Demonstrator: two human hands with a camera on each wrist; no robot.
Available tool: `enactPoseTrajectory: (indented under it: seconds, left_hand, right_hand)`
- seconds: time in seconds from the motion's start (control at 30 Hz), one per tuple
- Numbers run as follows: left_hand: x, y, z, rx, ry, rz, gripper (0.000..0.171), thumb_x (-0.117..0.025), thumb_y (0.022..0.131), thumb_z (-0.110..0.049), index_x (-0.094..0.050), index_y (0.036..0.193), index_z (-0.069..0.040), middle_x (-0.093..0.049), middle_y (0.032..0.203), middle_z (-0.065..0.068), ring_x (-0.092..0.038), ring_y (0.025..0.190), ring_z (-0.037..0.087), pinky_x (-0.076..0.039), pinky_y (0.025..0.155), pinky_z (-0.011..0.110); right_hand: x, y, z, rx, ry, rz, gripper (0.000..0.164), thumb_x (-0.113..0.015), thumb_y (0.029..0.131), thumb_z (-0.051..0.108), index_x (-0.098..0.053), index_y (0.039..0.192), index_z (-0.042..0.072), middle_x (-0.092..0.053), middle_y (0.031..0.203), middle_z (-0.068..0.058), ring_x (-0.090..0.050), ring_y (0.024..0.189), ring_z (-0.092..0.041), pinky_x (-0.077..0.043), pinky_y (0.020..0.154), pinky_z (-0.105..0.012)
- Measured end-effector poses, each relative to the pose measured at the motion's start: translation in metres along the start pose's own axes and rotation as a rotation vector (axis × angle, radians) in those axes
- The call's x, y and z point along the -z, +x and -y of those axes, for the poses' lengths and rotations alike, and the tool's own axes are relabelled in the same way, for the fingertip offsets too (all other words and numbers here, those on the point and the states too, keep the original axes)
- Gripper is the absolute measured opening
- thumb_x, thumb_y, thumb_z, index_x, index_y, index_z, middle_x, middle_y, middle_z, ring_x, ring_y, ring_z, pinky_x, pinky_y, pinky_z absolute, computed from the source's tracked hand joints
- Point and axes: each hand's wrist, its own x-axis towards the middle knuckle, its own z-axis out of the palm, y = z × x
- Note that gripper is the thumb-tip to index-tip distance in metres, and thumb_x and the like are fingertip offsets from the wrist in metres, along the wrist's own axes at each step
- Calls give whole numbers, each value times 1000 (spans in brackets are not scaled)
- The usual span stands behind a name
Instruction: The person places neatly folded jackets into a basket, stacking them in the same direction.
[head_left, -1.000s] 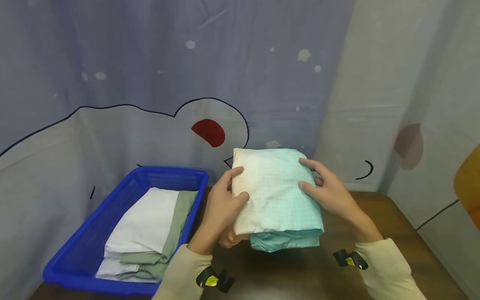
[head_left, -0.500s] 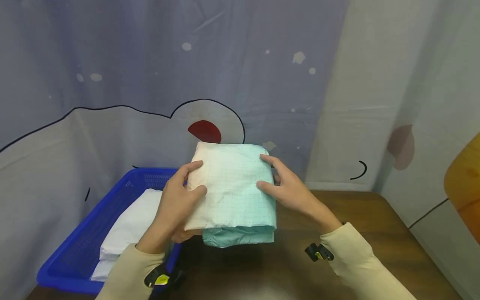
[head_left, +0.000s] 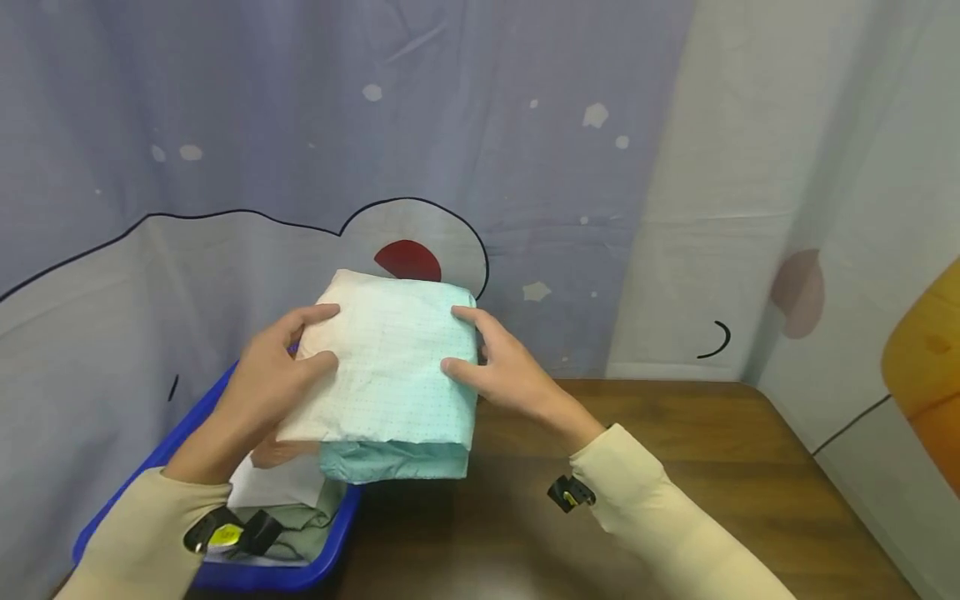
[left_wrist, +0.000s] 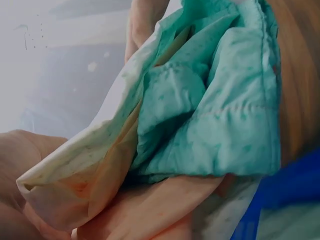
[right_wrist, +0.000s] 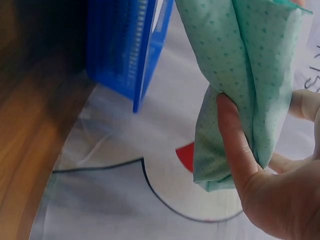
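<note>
A folded cloth (head_left: 390, 367), fading from cream to pale teal, is held up between both hands in the head view. My left hand (head_left: 273, 375) grips its left edge, thumb on top and other fingers partly hidden under it. The right edge is pinched by my right hand (head_left: 506, 367). Loose teal layers of the cloth (left_wrist: 225, 130) show from the side in the left wrist view. In the right wrist view the fingers wrap both sides of the folded cloth (right_wrist: 250, 65). Below and partly behind it stands a blue basket (head_left: 341, 537).
Inside the basket lie white and green folded fabrics (head_left: 281, 483), mostly covered by the held cloth and left arm. A brown wooden table (head_left: 637, 442) extends to the right. Behind it hangs a patterned curtain (head_left: 562, 183).
Both hands have carried the folded cloth leftward, from over the table to over the basket. The cloth now hides much of the basket and its contents.
</note>
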Motion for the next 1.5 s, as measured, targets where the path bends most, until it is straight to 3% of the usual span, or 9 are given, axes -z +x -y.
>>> enactPoseTrajectory:
  seconds: [0.17,0.3,0.4,0.57,0.77,0.87,1.1,1.3,1.5]
  left_hand:
    - [19,7,9,-20,50,39,64,-63,95,-11,-51,158,-13,-62,141,24,-61,95,31,-50,65,27]
    - [34,12,21,-27,73,88,66,-65,97,-11,-47,160,-8,-51,153,29,-62,115,43,-52,66,23]
    - [44,15,33,-31,81,114,67,-68,98,-12,-45,161,-7,-44,158,32,-57,126,50,-54,67,22]
    - [58,19,53,-32,86,143,66,-71,99,-14,-46,160,-7,-41,159,34,-55,128,51,-54,70,20]
    - [76,19,74,4,77,222,66,-69,103,-16,-41,162,-4,-32,162,37,-48,133,55,-55,73,22]
    - [84,17,84,12,76,251,66,-68,104,-15,-39,162,-2,-29,163,38,-44,136,59,-55,73,23]
    - [93,10,100,14,99,273,65,-69,104,-13,-40,160,0,-27,163,39,-39,137,64,-56,73,24]
    - [94,6,112,18,153,282,64,-70,102,-10,-42,158,2,-34,156,45,-61,119,51,-59,69,31]
    - [93,3,120,-10,217,268,63,-70,99,-6,-46,155,4,-44,148,46,-62,116,47,-57,70,28]
  right_hand:
    - [-16,11,6,-21,9,-1,73,-71,102,24,-35,165,15,-41,160,-12,-59,124,-29,-58,89,-41]
    - [-29,18,9,-27,10,3,73,-71,101,26,-37,164,16,-44,157,-11,-58,121,-26,-58,88,-38]
    - [-39,22,11,-40,25,8,73,-72,100,27,-38,164,17,-46,153,-9,-60,113,-26,-60,78,-36]
    - [-56,26,14,-63,76,14,74,-75,99,26,-39,163,18,-44,153,-9,-61,105,-24,-61,67,-34]
    - [-82,27,14,-90,151,51,74,-76,99,23,-39,163,15,-43,152,-12,-69,72,-24,-61,67,-34]
    - [-94,27,13,-105,174,72,75,-77,99,22,-38,163,15,-43,152,-12,-69,66,-24,-62,68,-34]
    - [-116,29,12,-118,144,70,78,-82,95,19,-41,161,13,-45,152,-11,-67,68,-20,-59,58,-30]
    - [-131,30,10,-153,134,75,78,-85,93,20,-44,159,14,-46,152,-9,-62,95,-13,-60,55,-31]
    - [-142,31,9,-185,112,84,78,-86,92,20,-45,158,14,-52,147,-7,-66,61,-18,-59,53,-32]
